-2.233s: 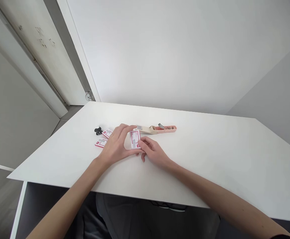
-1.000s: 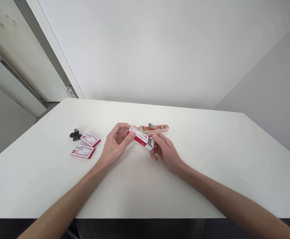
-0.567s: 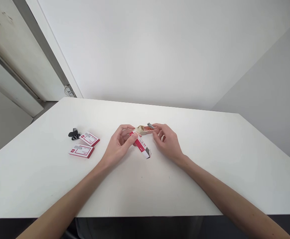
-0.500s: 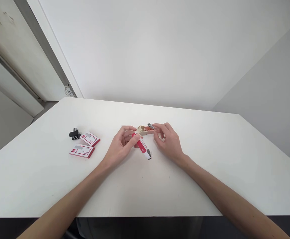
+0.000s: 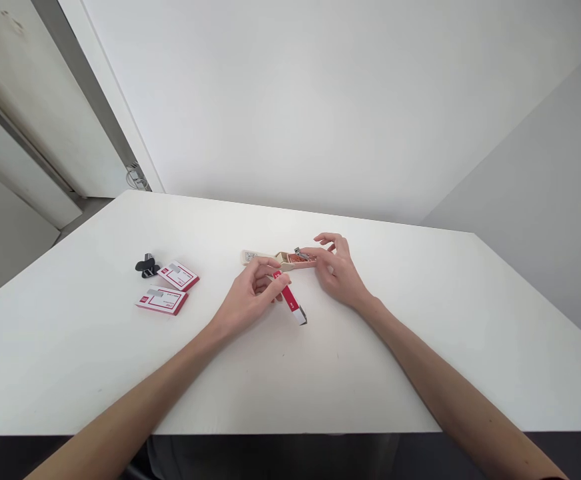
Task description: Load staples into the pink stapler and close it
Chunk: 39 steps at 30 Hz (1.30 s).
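Observation:
My left hand (image 5: 253,290) pinches a small red-and-white carton (image 5: 290,297) between thumb and fingers. The carton slants down to the right, its lower end flap open. Beyond it a long cream case (image 5: 280,259) lies on the table, with an open compartment and orange-brown contents inside. A silver nail clipper (image 5: 300,253) rests at the compartment, its lever raised. My right hand (image 5: 338,270) is at the right end of the case, index fingertip by the clipper, the other fingers lifted and apart. Its thumb is partly hidden.
Two flat white-and-red boxes (image 5: 163,300) with grey patches lie at the left of the white table (image 5: 250,387). Behind them is a small black object (image 5: 147,267) with shiny parts. A white wall (image 5: 320,113) stands along the table's far edge.
My right hand's outer fingers have lifted, and its index finger has come over to the clipper. My left hand has turned the carton slightly and shifted right, uncovering the case's left end.

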{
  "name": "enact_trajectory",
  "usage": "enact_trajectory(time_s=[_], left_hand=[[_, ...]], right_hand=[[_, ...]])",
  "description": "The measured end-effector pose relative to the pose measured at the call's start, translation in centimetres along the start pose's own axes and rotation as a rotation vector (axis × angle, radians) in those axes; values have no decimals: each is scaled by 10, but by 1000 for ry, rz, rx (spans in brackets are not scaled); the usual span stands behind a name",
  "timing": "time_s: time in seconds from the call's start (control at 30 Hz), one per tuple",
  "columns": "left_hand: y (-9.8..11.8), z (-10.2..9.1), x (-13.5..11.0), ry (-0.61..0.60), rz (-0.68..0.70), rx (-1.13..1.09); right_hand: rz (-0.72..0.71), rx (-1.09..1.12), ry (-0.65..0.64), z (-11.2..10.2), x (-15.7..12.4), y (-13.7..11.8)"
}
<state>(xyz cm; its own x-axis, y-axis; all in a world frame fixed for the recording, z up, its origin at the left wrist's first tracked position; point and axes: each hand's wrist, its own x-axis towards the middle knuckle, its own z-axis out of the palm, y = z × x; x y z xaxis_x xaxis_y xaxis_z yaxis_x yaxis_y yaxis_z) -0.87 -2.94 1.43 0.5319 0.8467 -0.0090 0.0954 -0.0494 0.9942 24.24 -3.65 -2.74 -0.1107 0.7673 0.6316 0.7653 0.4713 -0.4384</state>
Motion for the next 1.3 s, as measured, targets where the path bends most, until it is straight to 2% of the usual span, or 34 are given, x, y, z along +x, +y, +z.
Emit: enact_trajectory(time_s=[0.27, 0.53, 0.8, 1.3], left_hand=[[0, 0, 1, -2, -2, -4], [3, 1, 0, 4, -7, -15], [6, 2, 0, 12, -18, -19], [8, 2, -1, 11, -16, -4]], right_hand=[[-90, -14, -56, -3, 1, 3], [-8, 27, -16, -4, -1, 1], [-18, 23, -1, -4, 0, 0], [91, 63, 1, -6, 0, 3]])
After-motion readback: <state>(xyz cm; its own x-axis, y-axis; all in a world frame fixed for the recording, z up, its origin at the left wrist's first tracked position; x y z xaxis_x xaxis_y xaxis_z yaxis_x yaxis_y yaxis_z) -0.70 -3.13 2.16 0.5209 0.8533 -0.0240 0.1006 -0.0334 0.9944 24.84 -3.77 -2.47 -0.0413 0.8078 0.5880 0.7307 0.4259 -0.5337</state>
